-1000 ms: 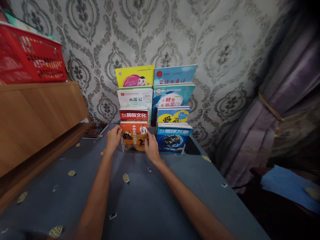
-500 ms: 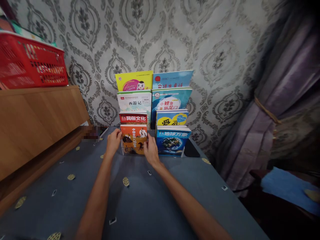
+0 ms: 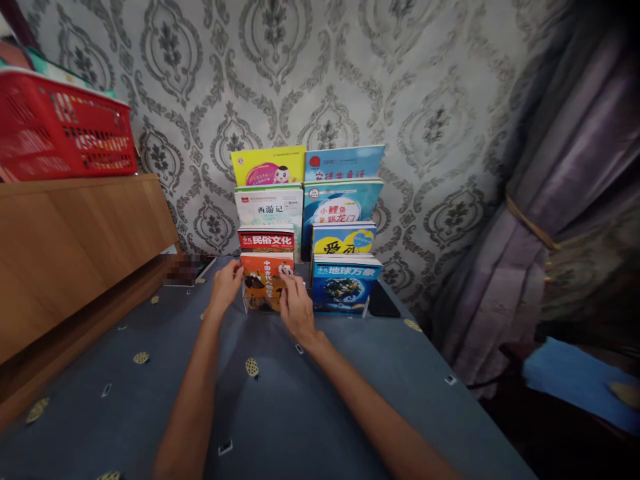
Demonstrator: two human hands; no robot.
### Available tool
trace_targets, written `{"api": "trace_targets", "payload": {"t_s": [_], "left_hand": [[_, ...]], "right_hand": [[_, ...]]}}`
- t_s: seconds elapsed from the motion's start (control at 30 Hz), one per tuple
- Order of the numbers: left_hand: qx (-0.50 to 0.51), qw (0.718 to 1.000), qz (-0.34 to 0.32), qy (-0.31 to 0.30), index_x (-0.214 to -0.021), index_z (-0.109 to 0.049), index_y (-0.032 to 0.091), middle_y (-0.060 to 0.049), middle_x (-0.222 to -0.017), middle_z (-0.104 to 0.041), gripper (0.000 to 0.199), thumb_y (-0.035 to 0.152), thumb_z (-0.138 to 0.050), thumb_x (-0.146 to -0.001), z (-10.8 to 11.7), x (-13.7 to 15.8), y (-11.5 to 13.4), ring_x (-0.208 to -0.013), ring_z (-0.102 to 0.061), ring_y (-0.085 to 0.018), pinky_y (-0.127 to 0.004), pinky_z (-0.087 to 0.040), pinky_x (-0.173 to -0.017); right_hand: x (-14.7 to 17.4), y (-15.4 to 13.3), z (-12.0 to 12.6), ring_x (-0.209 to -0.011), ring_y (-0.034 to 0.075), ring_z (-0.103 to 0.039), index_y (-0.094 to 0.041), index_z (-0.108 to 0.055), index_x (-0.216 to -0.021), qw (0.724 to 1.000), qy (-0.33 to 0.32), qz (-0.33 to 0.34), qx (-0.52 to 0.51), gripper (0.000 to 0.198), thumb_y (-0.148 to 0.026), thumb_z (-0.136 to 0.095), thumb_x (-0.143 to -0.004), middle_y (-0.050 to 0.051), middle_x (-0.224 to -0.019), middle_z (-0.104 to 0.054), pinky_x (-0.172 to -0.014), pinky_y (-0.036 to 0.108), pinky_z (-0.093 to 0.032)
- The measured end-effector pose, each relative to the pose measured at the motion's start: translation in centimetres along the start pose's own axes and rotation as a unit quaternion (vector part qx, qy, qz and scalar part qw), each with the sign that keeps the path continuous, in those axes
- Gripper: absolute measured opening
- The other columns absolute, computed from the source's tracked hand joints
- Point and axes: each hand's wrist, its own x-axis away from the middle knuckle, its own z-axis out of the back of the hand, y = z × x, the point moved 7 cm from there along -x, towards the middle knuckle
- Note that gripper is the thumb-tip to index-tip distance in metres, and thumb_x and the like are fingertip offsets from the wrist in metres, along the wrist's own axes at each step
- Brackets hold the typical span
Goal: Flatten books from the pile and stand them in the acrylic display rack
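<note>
An orange book [image 3: 257, 283] stands at the front left of a clear-sided book rack [image 3: 245, 303]. My left hand [image 3: 227, 287] is at its left edge, fingers curled and pinching there. In front of its lower right side is my right hand [image 3: 297, 307], fingers partly bent and apart, covering part of the cover. Behind the orange book rise a red book [image 3: 267, 240], a white book [image 3: 267, 208] and a yellow book [image 3: 267, 163]. To the right, an earth-picture book [image 3: 345, 287] fronts another column of blue books [image 3: 345, 200].
A patterned dark blue cloth [image 3: 240, 407] covers the surface. A black flat object [image 3: 384, 301] lies right of the rack. At left, a red basket [image 3: 65, 127] sits on a wooden cabinet [image 3: 75, 247]. A tied curtain [image 3: 525, 280] hangs at right, near a blue cloth [image 3: 575, 380].
My right hand has moved from the orange book's right edge to in front of its cover, fingers loosened. My left hand stays at the left edge. The view has tilted slightly.
</note>
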Motion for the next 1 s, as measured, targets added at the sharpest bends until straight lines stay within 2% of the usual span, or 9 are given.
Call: {"api": "trace_targets", "payload": {"t_s": [0.1, 0.23, 0.53, 0.77, 1.0], "left_hand": [[-0.025, 1.000, -0.007, -0.001, -0.096, -0.064, 0.021, -0.005, -0.092, -0.073, 0.021, 0.029, -0.045, -0.094, 0.2, 0.0, 0.3, -0.081, -0.068, -0.019, -0.029, -0.049, -0.075], [-0.050, 0.999, -0.010, -0.004, -0.097, -0.064, 0.020, -0.007, -0.097, -0.074, 0.019, 0.027, -0.046, -0.094, 0.4, 0.1, 0.6, -0.084, -0.069, -0.020, -0.030, -0.048, -0.078], [-0.065, 0.998, -0.005, -0.013, -0.100, -0.063, 0.020, -0.008, -0.101, -0.075, 0.017, 0.026, -0.048, -0.094, 0.3, 0.2, 0.9, -0.090, -0.070, -0.023, -0.031, -0.049, -0.079], [-0.075, 0.997, 0.003, 0.004, -0.114, -0.062, 0.019, -0.008, -0.099, -0.075, 0.025, 0.026, -0.049, -0.094, 0.5, 0.3, 1.2, -0.090, -0.070, -0.023, -0.032, -0.050, -0.081], [-0.050, 0.999, -0.008, -0.006, -0.115, -0.063, 0.021, -0.006, -0.098, -0.075, 0.025, 0.026, -0.053, -0.092, 0.6, 0.3, 1.2, -0.089, -0.070, -0.021, -0.030, -0.052, -0.083]], "right_hand": [[0.1, -0.1, -0.8, -0.120, 0.024, -0.061, -0.016, -0.058, -0.130, 0.998, -0.051, 0.021, -0.006, 0.043, -0.009, -0.036, -0.094, 0.014, -0.120, -0.066, -0.104, 0.039, -0.052], [0.3, 0.7, -1.4, -0.125, 0.024, -0.060, -0.014, -0.056, -0.134, 0.997, -0.071, -0.010, -0.002, 0.046, -0.008, -0.038, -0.092, 0.016, -0.137, -0.060, -0.104, 0.039, -0.053], [0.6, 1.4, -1.9, -0.123, 0.023, -0.063, -0.019, -0.058, -0.132, 0.996, -0.083, -0.034, -0.002, 0.044, -0.009, -0.042, -0.092, 0.012, -0.142, -0.059, -0.104, 0.038, -0.053], [0.8, 1.4, -2.0, -0.118, 0.024, -0.066, -0.018, -0.063, -0.123, 0.996, -0.089, -0.026, 0.010, 0.037, -0.010, -0.044, -0.092, 0.014, -0.143, -0.059, -0.101, 0.038, -0.055], [0.9, 1.2, -2.0, -0.117, 0.024, -0.067, -0.018, -0.065, -0.119, 0.995, -0.094, -0.018, 0.003, 0.036, -0.009, -0.043, -0.091, 0.013, -0.142, -0.059, -0.100, 0.038, -0.055]]}}
